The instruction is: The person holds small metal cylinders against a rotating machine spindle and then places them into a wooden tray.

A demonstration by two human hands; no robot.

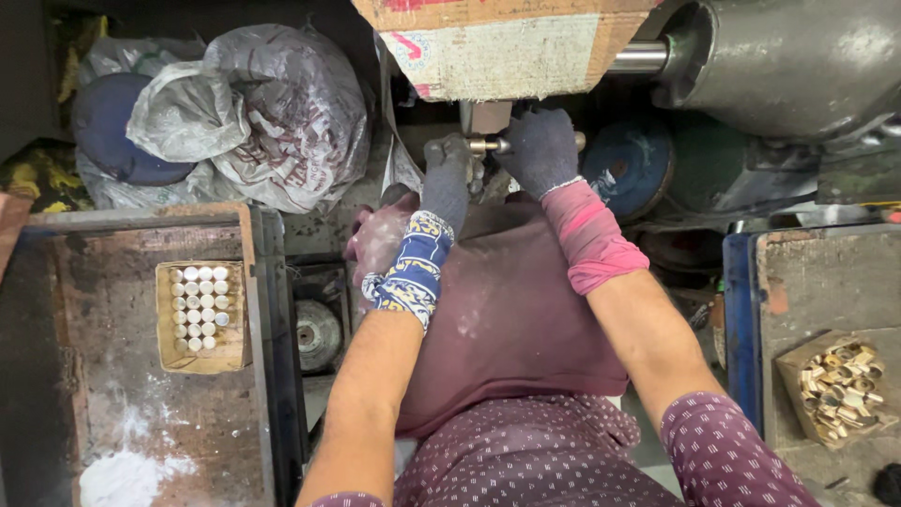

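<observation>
Both my hands wear grey gloves and meet under a cardboard-covered guard (497, 47) at the top centre. My left hand (449, 178) and my right hand (540, 148) together hold a small brass fitting (488, 145) up against the machine there. A patterned blue cuff covers my left wrist, a pink one my right. The wheel behind the guard is hidden.
A steel shaft (638, 58) leads right to a grey motor housing (798, 66). On the left bench stands a cardboard box (201, 314) of upright pale parts beside white powder (122, 477). A cardboard tray (840, 387) of brass pieces lies right. Plastic sacks (263, 113) sit upper left.
</observation>
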